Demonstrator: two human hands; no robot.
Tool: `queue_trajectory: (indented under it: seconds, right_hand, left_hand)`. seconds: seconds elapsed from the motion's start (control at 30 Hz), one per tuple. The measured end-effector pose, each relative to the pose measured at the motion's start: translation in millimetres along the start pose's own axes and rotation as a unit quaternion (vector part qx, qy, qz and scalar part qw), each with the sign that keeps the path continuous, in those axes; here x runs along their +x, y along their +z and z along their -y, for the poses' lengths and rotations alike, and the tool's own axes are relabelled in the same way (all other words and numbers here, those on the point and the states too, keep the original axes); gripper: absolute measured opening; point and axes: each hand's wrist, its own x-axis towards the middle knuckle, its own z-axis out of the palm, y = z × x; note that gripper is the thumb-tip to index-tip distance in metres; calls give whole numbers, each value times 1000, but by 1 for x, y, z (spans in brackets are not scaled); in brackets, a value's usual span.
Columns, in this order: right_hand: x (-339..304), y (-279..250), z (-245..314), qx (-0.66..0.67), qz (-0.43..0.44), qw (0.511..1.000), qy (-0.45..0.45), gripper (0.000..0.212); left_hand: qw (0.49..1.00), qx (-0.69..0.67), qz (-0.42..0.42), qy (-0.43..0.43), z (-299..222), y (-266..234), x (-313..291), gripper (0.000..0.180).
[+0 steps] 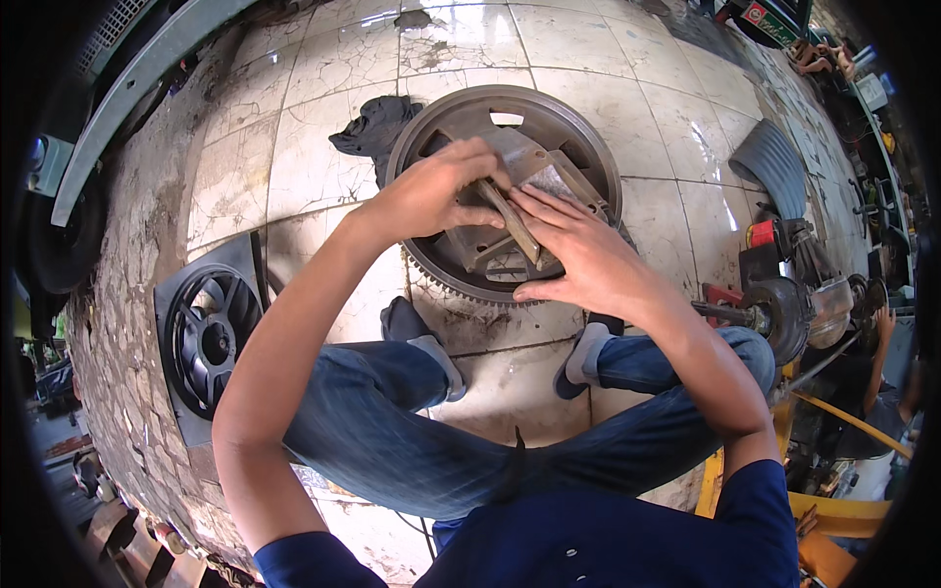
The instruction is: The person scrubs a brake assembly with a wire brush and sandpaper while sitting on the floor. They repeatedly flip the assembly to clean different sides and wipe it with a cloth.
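A large dark metal flywheel (pixel 412 127) with a toothed outer edge lies flat on the floor in front of my feet. Metal plates and a flat bracket-like piece (pixel 573 171) rest across its middle. My left hand (pixel 453 186) has its fingers and thumb closed around the upper part of a worn, brownish flat bar (pixel 518 227), which stands at a slant over the flywheel. From the other side, my right hand (pixel 583 245) lies with fingers stretched out, its fingertips against the metal pieces beside the bar. Both hands partly hide what lies beneath them.
A black cloth (pixel 377 127) lies beyond the flywheel. At left is a black spoked wheel (pixel 211 338) on a dark sheet. On the right are a ribbed grey mat (pixel 769 167), a machine part with a shaft (pixel 779 314), a yellow frame (pixel 843 514) and another person's arm (pixel 877 363).
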Motion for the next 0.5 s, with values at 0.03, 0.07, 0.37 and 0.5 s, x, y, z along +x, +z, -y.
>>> queue_trajectory:
  seconds: [0.03,0.07,0.37,0.5]
  right_hand:
    - [2,0,-1,4,5,1000,-3,90]
    - [6,1,-3,7,9,1000,-5,92]
    - [5,0,-3,-37,44,998,-4,111]
    - [20,3,-4,-21,48,999,9,118]
  left_hand:
    - [1000,11,-26,-12,2,3,-2,59]
    - [998,21,-51,-25,4,6,-4,66]
    - [986,12,42,-163,10,0,0,101]
    - [985,12,49,-164,8,-4,1,101]
